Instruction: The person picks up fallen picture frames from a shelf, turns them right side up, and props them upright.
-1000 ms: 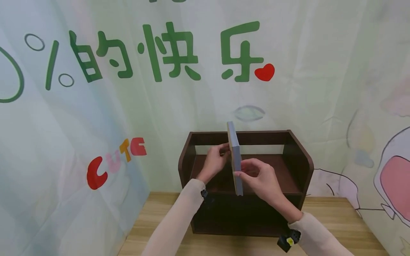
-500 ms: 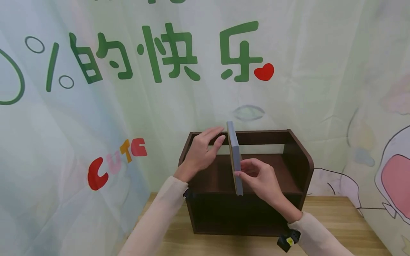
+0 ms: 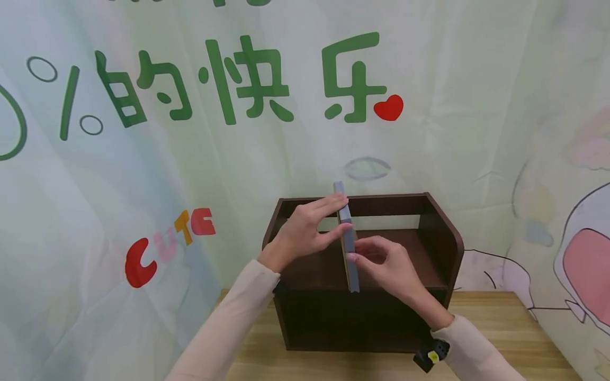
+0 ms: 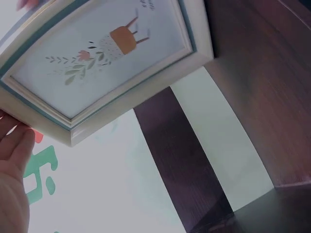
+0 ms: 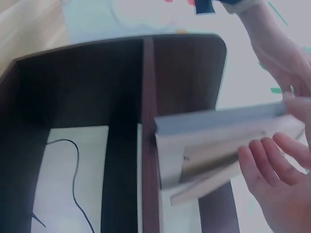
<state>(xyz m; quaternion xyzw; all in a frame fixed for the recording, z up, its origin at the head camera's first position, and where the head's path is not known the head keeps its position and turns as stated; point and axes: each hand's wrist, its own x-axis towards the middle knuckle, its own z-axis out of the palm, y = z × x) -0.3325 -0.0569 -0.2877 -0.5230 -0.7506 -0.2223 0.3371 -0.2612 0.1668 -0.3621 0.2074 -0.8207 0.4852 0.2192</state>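
Observation:
A picture frame (image 3: 349,243) with a pale blue edge stands upright, nearly edge-on, at the dark brown shelf's upper level. In the left wrist view its front (image 4: 102,53) shows a potted plant drawing with a cream and teal border. My right hand (image 3: 388,264) holds its right side, thumb at the near edge and fingers at the back. A flap, like a support leg (image 5: 209,187), stands out from the back in the right wrist view. My left hand (image 3: 305,227) grips the top near corner, fingers across the top edge and thumb lower on the near edge.
The two-level shelf (image 3: 391,203) has raised side walls and a slotted back rail. It stands on a wood-grain table (image 3: 500,323). A printed curtain (image 3: 267,159) with green characters hangs behind and around it. Wrist devices (image 3: 431,355) sit at the sleeves.
My left hand let go of the frame's lower left side, rose with fingers extended, then moved right onto the top corner. The right hand has kept its hold and the frame has barely moved.

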